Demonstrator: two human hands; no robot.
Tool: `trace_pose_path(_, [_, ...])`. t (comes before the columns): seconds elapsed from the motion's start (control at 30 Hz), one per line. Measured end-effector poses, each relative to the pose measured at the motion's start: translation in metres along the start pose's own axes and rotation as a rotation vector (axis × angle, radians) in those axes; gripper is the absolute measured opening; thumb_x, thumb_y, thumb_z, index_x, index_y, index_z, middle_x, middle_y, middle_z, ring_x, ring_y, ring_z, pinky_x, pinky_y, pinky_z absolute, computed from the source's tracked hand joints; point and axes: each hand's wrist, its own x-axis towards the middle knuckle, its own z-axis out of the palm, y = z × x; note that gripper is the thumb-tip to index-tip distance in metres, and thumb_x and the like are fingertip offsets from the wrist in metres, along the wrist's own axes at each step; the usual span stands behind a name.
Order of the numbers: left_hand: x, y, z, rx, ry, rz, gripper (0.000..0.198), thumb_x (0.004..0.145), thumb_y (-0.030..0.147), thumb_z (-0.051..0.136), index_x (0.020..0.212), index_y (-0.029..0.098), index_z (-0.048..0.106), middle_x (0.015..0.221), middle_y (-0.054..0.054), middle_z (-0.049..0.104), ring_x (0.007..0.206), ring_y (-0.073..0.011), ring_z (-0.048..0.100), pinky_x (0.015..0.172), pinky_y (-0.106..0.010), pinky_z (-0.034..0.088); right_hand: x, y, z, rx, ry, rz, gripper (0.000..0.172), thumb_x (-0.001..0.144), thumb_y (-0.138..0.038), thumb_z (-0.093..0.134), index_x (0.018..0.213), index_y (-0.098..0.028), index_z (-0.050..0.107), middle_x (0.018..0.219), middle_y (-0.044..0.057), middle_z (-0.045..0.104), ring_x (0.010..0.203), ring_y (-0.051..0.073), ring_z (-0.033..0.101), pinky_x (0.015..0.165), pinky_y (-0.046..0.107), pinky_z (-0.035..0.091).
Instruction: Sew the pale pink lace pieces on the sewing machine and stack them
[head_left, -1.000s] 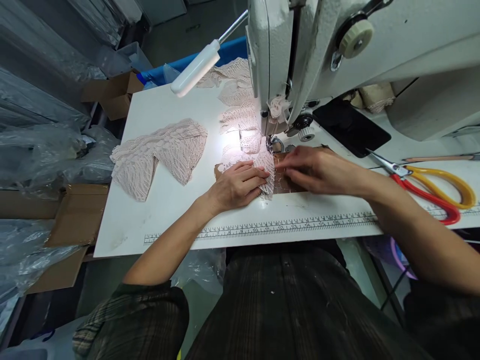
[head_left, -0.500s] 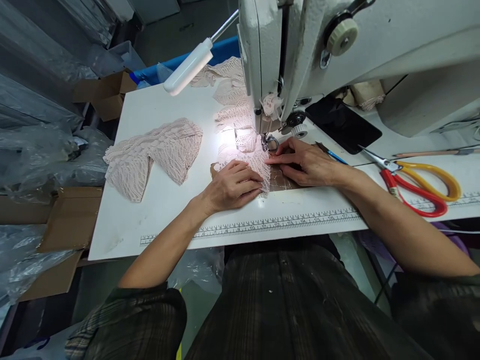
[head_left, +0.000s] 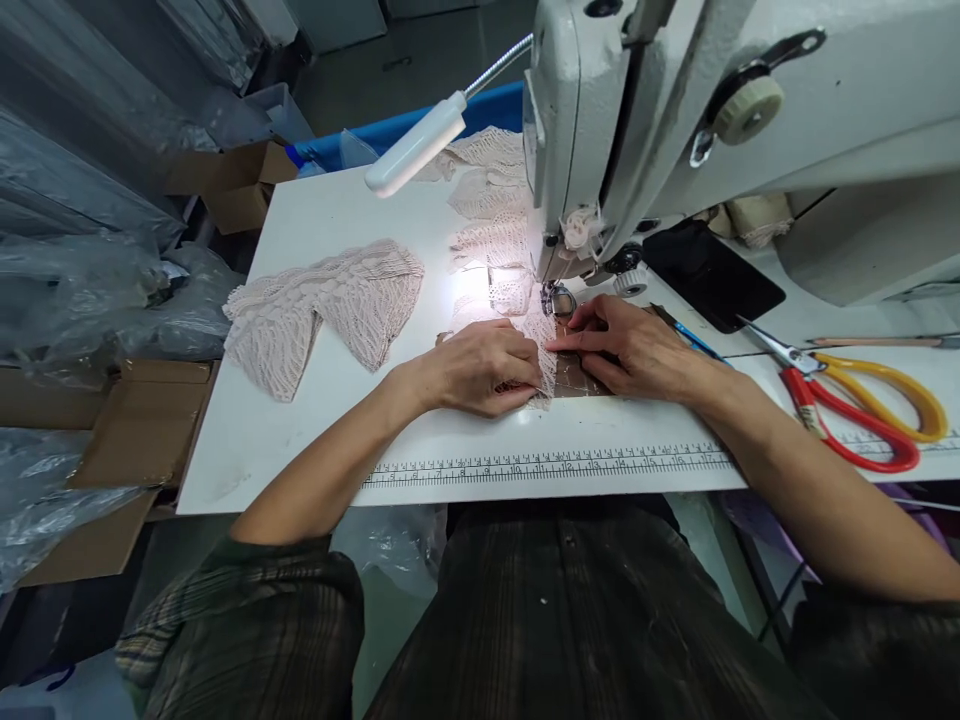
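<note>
A pale pink lace piece (head_left: pixel 546 335) lies under the presser foot (head_left: pixel 558 300) of the white sewing machine (head_left: pixel 574 110). My left hand (head_left: pixel 484 368) rests on its left side, fingers curled and pinching the lace near its front edge. From the right, my right hand (head_left: pixel 630 348) touches the lace edge with an outstretched index finger, close to the foot. Its thumb is spread apart and nothing is gripped. Beneath that hand is a brown plate (head_left: pixel 581 378) with loose threads. More joined lace (head_left: pixel 491 240) trails back behind the needle area, lit by a lamp (head_left: pixel 416 145).
Another folded lace piece (head_left: pixel 330 305) lies on the left of the white table (head_left: pixel 300 450). Scissors (head_left: pixel 862 405) with red and yellow handles, a blue pen-like tool (head_left: pixel 697 340) and a black phone (head_left: pixel 716 275) lie to the right. Cardboard boxes (head_left: pixel 142 425) stand beyond the left edge.
My left fingers have gone from lying fairly flat on the lace to curling into a pinch. My right hand keeps its place by the foot. The whole view has shifted slightly.
</note>
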Motion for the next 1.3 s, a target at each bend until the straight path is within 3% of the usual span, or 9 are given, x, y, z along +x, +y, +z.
trace_pose_path(0.27, [-0.008, 0.002, 0.011, 0.096, 0.035, -0.03, 0.022, 0.097, 0.018, 0.055, 0.089, 0.022, 0.075, 0.097, -0.002, 0.077, 0.081, -0.0144, 0.069, 0.078, -0.032, 0.054, -0.001, 0.001, 0.003, -0.036, -0.031, 0.025, 0.039, 0.094, -0.024, 0.049, 0.123, -0.027, 0.075, 0.115, 0.012, 0.065, 0.099, 0.025, 0.06, 0.084, 0.04, 0.05])
trace_pose_path(0.57, [-0.007, 0.006, 0.017, 0.261, 0.166, -0.049, 0.02, 0.099, 0.015, 0.055, 0.088, 0.017, 0.072, 0.098, -0.003, 0.076, 0.077, -0.015, 0.068, 0.069, -0.031, 0.055, 0.005, -0.004, 0.004, -0.164, -0.087, 0.13, 0.041, 0.099, -0.034, 0.047, 0.131, -0.026, 0.07, 0.11, 0.014, 0.064, 0.087, 0.025, 0.06, 0.071, 0.037, 0.046])
trace_pose_path(0.7, [-0.007, 0.005, 0.024, 0.307, 0.185, -0.092, 0.02, 0.1, 0.016, 0.054, 0.091, 0.018, 0.072, 0.101, -0.003, 0.077, 0.078, -0.0153, 0.07, 0.071, -0.032, 0.057, 0.005, -0.006, 0.005, -0.164, -0.067, 0.132, 0.043, 0.101, -0.038, 0.043, 0.133, -0.025, 0.069, 0.104, 0.014, 0.064, 0.088, 0.026, 0.059, 0.073, 0.038, 0.047])
trace_pose_path(0.93, [-0.005, 0.005, 0.037, 0.332, 0.268, -0.168, 0.016, 0.1, 0.018, 0.055, 0.094, 0.017, 0.071, 0.1, -0.004, 0.078, 0.082, -0.0167, 0.07, 0.074, -0.033, 0.056, 0.002, -0.012, 0.005, -0.129, -0.05, 0.108, 0.042, 0.103, -0.036, 0.042, 0.133, -0.024, 0.069, 0.111, 0.015, 0.065, 0.097, 0.027, 0.058, 0.084, 0.042, 0.046])
trace_pose_path(1.13, [-0.002, 0.001, 0.042, 0.312, 0.316, -0.204, 0.017, 0.101, 0.019, 0.054, 0.093, 0.017, 0.069, 0.1, -0.004, 0.078, 0.083, -0.0172, 0.069, 0.075, -0.035, 0.055, 0.005, -0.011, 0.011, -0.179, -0.052, 0.159, 0.048, 0.105, -0.041, 0.037, 0.137, -0.022, 0.066, 0.098, 0.015, 0.065, 0.091, 0.028, 0.057, 0.078, 0.041, 0.046])
trace_pose_path(1.3, [-0.002, -0.002, 0.042, 0.278, 0.347, -0.214, 0.015, 0.101, 0.02, 0.055, 0.094, 0.019, 0.068, 0.103, -0.003, 0.078, 0.084, -0.0176, 0.068, 0.078, -0.038, 0.053, 0.002, -0.008, 0.009, -0.044, 0.03, 0.186, 0.046, 0.102, -0.036, 0.04, 0.136, -0.02, 0.067, 0.104, 0.016, 0.062, 0.086, 0.025, 0.059, 0.076, 0.039, 0.048])
